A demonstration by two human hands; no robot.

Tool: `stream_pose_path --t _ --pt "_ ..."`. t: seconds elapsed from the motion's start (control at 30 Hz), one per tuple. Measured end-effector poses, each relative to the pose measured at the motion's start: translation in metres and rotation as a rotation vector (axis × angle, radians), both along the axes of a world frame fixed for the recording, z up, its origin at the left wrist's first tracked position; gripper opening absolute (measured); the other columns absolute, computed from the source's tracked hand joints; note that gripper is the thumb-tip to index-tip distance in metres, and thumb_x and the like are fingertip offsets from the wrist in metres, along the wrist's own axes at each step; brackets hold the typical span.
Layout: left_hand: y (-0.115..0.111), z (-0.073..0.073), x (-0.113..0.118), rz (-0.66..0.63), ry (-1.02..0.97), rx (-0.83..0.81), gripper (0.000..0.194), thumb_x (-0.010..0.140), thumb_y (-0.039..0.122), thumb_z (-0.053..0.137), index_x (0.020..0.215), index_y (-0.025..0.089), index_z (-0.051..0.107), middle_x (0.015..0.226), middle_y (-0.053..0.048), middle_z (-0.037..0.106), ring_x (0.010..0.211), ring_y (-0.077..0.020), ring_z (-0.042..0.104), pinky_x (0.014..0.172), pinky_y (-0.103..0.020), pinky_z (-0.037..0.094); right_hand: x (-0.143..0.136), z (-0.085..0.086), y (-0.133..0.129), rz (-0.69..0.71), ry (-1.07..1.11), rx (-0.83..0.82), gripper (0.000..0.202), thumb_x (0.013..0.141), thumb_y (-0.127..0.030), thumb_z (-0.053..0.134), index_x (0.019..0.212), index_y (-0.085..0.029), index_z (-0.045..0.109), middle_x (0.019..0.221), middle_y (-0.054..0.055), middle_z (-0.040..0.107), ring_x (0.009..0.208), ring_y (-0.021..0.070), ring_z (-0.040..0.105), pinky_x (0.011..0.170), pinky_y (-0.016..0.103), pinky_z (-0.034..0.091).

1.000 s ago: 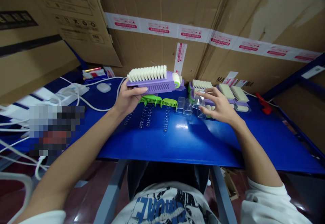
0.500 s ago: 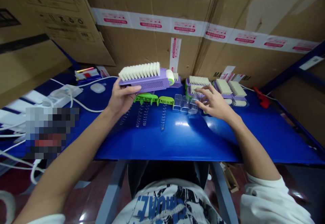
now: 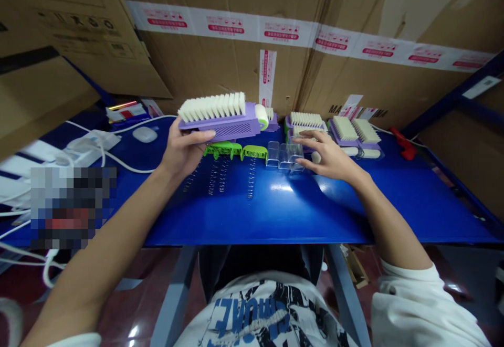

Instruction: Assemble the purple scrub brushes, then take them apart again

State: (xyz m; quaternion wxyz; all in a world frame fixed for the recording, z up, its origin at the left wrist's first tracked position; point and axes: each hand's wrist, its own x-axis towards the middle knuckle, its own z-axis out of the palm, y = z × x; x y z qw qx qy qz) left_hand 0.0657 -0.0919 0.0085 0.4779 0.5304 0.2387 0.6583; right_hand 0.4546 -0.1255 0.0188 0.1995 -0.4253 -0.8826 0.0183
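My left hand (image 3: 184,147) is closed round one end of a purple brush (image 3: 226,128) with cream bristles facing up. A white roller with a green end sits at the brush's right tip. My right hand (image 3: 328,158) has its fingers spread, over or against the rightmost of several clear plastic covers (image 3: 272,154); whether it touches them I cannot tell. Below the held brush, bright green plastic parts (image 3: 254,152) lie on the table. Several thin metal springs (image 3: 251,179) are laid out in front of them.
More purple brushes (image 3: 344,128) stand along the back, beside a large cardboard box (image 3: 220,58). A red tool-like object (image 3: 404,144) lies at the right. On the left are a white mouse (image 3: 144,134), a power strip (image 3: 92,147) and loose cables. The blue table (image 3: 236,226) ends near my body.
My right hand has shifted slightly left, and the rightmost clear cover now sits closer to the others. My left hand still holds the brush. The view has shifted slightly.
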Motion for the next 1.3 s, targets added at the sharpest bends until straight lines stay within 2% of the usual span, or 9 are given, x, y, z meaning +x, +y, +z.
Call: stream_pose_path --t 0.23,0.4,0.63,0.83,0.9,1.0,1.07,1.2,1.3 --pt "0.001 0.001 -0.002 -0.020 0.009 0.002 0.068 0.068 0.025 0.101 0.130 0.030 0.073 0.119 -0.005 0.084 0.127 -0.0383 0.081 0.101 -0.052 0.073 -0.032 0.019 0.017 0.083 -0.193 0.093 0.085 0.103 -0.067 0.072 0.171 -0.018 0.058 0.159 0.024 0.067 0.155 0.0480 0.051 0.126 0.070 0.049" --pt "0.001 0.003 0.000 0.014 -0.043 -0.029 0.076 0.064 0.023 0.102 0.133 0.026 0.071 0.117 -0.007 0.085 0.122 -0.0364 0.082 0.097 -0.045 0.075 -0.067 0.032 0.050 0.111 -0.523 -0.020 0.130 0.084 -0.069 0.091 0.178 0.003 0.038 0.139 0.031 0.079 0.157 0.0549 0.050 0.122 0.066 0.053" --pt "0.001 0.003 -0.001 -0.029 -0.046 -0.052 0.075 0.064 0.024 0.103 0.133 0.023 0.072 0.118 -0.010 0.086 0.121 -0.0373 0.083 0.096 -0.046 0.076 -0.067 0.017 0.054 0.135 -0.604 -0.021 0.081 0.094 -0.057 0.084 0.155 -0.006 0.070 0.139 0.026 0.079 0.150 0.0493 0.058 0.119 0.063 0.057" --pt "-0.006 0.005 0.002 -0.147 -0.014 -0.104 0.074 0.067 0.026 0.103 0.135 0.024 0.073 0.118 -0.010 0.087 0.112 -0.0348 0.085 0.093 -0.044 0.077 -0.065 0.040 0.028 0.163 -0.158 0.075 0.120 0.096 -0.078 0.078 0.184 -0.011 0.030 0.178 0.028 0.048 0.168 0.0478 0.040 0.135 0.072 0.042" --pt "-0.014 0.003 0.013 -0.235 0.006 -0.109 0.069 0.073 0.033 0.102 0.136 0.026 0.073 0.116 -0.010 0.087 0.108 -0.0343 0.086 0.089 -0.044 0.077 -0.072 0.054 0.007 0.183 0.090 0.110 0.104 0.104 -0.076 0.069 0.186 -0.025 0.030 0.180 0.019 0.049 0.165 0.0404 0.048 0.135 0.066 0.047" --pt "-0.026 -0.006 0.035 -0.380 0.079 -0.085 0.057 0.091 0.058 0.091 0.133 0.024 0.074 0.118 -0.014 0.085 0.109 -0.0370 0.086 0.085 -0.049 0.077 -0.078 0.073 -0.030 0.256 0.370 0.170 0.067 0.112 -0.064 0.064 0.172 -0.035 0.057 0.166 0.012 0.066 0.153 0.0351 0.064 0.129 0.060 0.055" --pt "-0.031 -0.013 0.047 -0.332 0.185 0.038 0.065 0.093 0.070 0.087 0.136 0.023 0.073 0.128 -0.018 0.081 0.118 -0.0392 0.083 0.089 -0.053 0.076 -0.072 0.085 -0.053 0.259 0.447 0.183 0.054 0.112 -0.060 0.067 0.160 -0.035 0.070 0.156 0.011 0.074 0.144 0.0356 0.072 0.123 0.059 0.060" --pt "-0.047 -0.016 0.057 0.169 0.456 0.580 0.102 0.065 0.071 0.109 0.148 0.030 0.066 0.145 -0.018 0.069 0.135 -0.0400 0.071 0.109 -0.060 0.067 -0.048 0.110 -0.080 0.118 0.321 0.139 0.042 0.105 -0.063 0.079 0.136 -0.036 0.086 0.126 0.006 0.088 0.109 0.0323 0.086 0.096 0.048 0.072" --pt "-0.066 -0.009 0.064 0.262 0.531 0.891 0.092 0.074 0.068 0.105 0.148 0.033 0.062 0.129 -0.013 0.072 0.118 -0.0346 0.074 0.101 -0.059 0.067 -0.047 0.113 -0.088 0.111 0.238 0.073 0.041 0.100 -0.063 0.084 0.128 -0.034 0.090 0.111 0.003 0.090 0.091 0.0278 0.086 0.080 0.039 0.071"
